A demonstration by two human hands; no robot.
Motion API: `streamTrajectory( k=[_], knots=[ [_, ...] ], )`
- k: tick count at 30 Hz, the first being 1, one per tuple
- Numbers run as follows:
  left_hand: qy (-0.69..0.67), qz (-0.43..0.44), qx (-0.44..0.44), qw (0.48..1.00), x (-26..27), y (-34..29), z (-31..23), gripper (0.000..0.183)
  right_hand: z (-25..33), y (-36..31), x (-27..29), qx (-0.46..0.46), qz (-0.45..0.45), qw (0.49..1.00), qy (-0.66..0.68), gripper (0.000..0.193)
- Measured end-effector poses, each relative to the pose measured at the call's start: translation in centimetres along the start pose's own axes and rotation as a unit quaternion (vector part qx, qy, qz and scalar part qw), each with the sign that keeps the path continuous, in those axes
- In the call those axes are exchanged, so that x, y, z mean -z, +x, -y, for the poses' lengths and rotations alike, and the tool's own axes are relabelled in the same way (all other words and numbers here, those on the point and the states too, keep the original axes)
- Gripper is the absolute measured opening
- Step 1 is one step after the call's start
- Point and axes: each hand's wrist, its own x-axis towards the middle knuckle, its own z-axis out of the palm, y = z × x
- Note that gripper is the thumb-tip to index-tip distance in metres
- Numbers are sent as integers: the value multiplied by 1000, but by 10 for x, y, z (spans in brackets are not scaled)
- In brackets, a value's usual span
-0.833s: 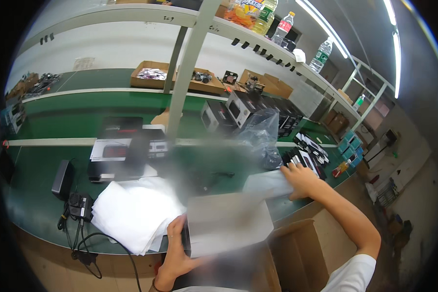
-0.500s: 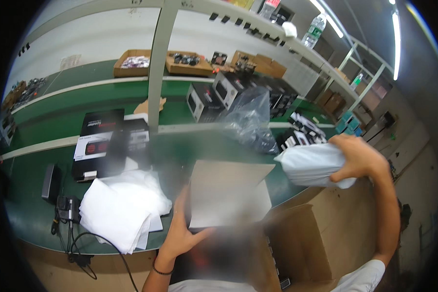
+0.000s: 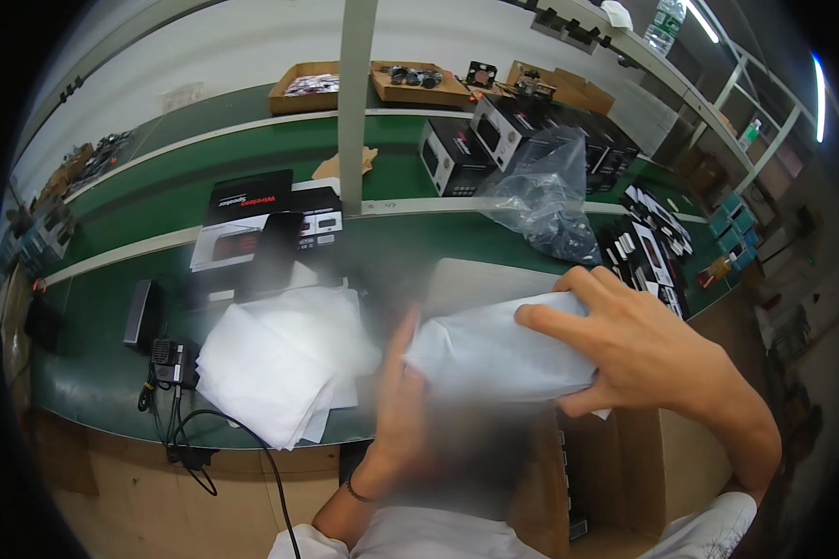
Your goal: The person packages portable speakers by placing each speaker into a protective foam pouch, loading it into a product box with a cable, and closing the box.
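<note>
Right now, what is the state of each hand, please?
Left hand: blurred, grip cannot be told.
Right hand: closed, holding the white-wrapped package.

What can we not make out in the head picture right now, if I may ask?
- Contents of the white-wrapped bundle: head view, hidden by its wrapping.
- Left hand, its fingertips and exact hold: head view, blurred by a hazy patch.
- Inside of the box with the pale flap: head view, hidden by the bundle and the haze.
- Top of the clear plastic bottle: head view, cut off by the upper edge.

Red & wht lettering (image 3: 255,200) on blk/wht carton (image 3: 238,238), L side.
</note>
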Motion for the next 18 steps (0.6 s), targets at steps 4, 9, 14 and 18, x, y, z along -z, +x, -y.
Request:
streamTrajectory(
  k=[4,9,14,18],
  knots=[
    [29,29,27,999,-9,-2,-15,61,-15,15,-48,38,26,999,-1,79],
    [40,24,29,998,-3,-3,-5,63,-42,7,-97,7,-23,994,102,78],
    [67,51,-34,996,0,-3,11,63,-43,-14,-145,69,-90,987,-113,92],
    [112,53,-46,991,5,0,13,61,-40,-18,-155,30,-65,978,-195,88]
  ],
)
